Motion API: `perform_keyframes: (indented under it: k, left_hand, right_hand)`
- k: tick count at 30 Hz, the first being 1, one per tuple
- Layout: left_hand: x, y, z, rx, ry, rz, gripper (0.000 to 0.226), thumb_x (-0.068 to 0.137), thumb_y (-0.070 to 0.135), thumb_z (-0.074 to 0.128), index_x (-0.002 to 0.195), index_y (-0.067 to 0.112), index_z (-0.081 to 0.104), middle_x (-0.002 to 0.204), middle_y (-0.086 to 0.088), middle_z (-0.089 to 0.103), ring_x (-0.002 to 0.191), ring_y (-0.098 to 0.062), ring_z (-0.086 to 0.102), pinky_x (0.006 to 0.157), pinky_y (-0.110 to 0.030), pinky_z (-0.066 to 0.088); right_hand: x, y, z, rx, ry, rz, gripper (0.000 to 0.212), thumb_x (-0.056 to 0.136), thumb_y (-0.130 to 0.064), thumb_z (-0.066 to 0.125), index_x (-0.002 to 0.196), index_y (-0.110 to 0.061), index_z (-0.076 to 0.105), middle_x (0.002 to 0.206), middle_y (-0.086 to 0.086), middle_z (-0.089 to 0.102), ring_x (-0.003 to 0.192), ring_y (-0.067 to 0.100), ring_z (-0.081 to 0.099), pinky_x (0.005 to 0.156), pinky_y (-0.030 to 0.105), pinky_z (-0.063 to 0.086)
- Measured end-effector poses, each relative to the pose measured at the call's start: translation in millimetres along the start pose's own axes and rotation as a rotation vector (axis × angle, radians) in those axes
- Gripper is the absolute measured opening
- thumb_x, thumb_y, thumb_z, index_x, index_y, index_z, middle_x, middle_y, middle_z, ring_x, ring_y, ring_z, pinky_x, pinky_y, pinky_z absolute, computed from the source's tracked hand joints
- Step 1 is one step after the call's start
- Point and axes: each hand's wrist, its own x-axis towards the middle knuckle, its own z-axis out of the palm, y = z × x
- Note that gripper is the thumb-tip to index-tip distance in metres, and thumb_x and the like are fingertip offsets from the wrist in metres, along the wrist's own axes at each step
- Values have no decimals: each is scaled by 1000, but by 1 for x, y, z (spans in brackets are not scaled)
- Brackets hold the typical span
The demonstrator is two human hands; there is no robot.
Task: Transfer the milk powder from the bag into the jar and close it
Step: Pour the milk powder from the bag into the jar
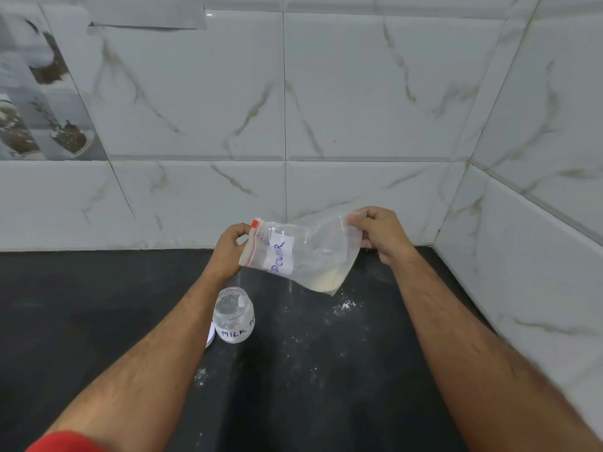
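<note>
A clear zip bag [306, 256] with a red seal strip and a white handwritten label hangs in the air above the dark counter. Pale milk powder sits in its lower corner. My left hand [230, 246] grips the bag's zip end and my right hand [378, 234] pinches the opposite edge. Below my left wrist stands a small clear jar [233, 316] labelled "MILK", its mouth open, with a little white powder at the bottom. A white lid [210, 334] peeks out from behind my left forearm, just left of the jar.
White powder [346, 305] is scattered on the black counter [326, 370] right of the jar and in front of it. Marbled white wall tiles [359, 125] close off the back and the right side, forming a corner at the far right.
</note>
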Motion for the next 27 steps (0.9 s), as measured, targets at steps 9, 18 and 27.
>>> perform_keyframes:
  k: [9, 18, 27]
  left_hand:
    - [9, 49, 22, 139, -90, 143, 10, 93, 7, 57, 85, 3, 61, 78, 2, 60, 68, -4, 54, 69, -19, 44]
    - [25, 88, 60, 477, -119, 175, 16, 93, 20, 53, 80, 11, 54, 73, 2, 55, 70, -18, 48, 59, -29, 35]
    - [24, 114, 76, 646, -37, 214, 12, 90, 20, 49, 80, 12, 48, 74, 2, 52, 75, -23, 49, 60, -31, 32]
  right_hand:
    - [10, 38, -13, 132, 181, 209, 2, 93, -9, 61, 93, -9, 63, 101, 15, 70, 81, 24, 68, 70, 35, 57]
    - [-26, 85, 9, 159, 132, 374, 34, 93, -23, 66, 123, -6, 61, 120, 18, 68, 115, 32, 64, 94, 46, 53]
    - [-85, 134, 60, 401, 285, 454, 40, 98, -46, 57, 83, -8, 59, 58, 2, 50, 48, 15, 48, 47, 29, 42]
